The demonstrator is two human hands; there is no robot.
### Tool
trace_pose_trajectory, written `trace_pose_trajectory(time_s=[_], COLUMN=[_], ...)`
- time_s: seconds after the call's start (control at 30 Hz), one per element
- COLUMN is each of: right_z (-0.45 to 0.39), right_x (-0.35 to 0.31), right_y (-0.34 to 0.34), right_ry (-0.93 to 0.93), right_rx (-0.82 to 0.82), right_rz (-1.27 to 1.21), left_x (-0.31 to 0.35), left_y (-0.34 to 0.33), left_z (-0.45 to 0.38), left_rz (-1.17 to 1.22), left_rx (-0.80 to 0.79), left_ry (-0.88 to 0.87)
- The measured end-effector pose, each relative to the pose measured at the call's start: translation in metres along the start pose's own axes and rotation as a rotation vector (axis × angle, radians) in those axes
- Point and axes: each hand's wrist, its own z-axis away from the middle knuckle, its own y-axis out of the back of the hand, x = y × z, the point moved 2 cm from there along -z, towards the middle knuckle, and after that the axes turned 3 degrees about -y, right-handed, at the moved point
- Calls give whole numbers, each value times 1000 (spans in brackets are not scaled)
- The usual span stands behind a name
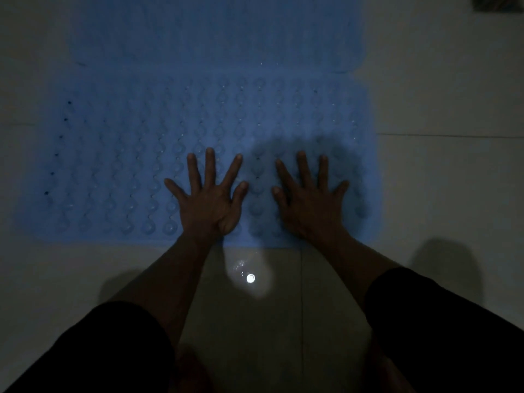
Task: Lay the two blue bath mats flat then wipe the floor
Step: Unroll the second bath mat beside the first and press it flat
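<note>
Two blue bath mats lie on a pale tiled floor in dim light. The near mat (119,154) shows rows of round suction cups and stretches across the middle of the view. The far mat (209,32) lies behind it, and their long edges meet or overlap. My left hand (208,197) presses flat on the near mat with fingers spread. My right hand (307,198) presses flat beside it, fingers spread too, close to the mat's near edge. Neither hand holds anything.
Pale floor tiles (448,177) surround the mats, with grout lines. A bright light reflection (250,278) shines on the wet-looking tile between my forearms. My dark-clothed knees (453,336) fill the lower corners. A dark object (499,2) sits at the top right corner.
</note>
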Motion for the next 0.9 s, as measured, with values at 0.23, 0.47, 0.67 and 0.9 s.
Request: trace_pose_trajectory(time_s=[0.23, 0.47, 0.67, 0.9], right_z=[-16, -87, -74, -6], right_x=[-10, -30, -29, -37], right_y=[12, 29, 64, 185], right_ry=[-19, 15, -54, -103], right_rx=[66, 84, -80, -213], right_rz=[-83, -143, -191, -186], left_x=[2, 14, 28, 59], left_y=[6, 30, 65, 179], left_z=[-8, -71, -67, 5], left_rz=[-16, 38, 126, 189], left_rx=[5, 93, 2, -129], left_ry=[-1, -12, 10, 53])
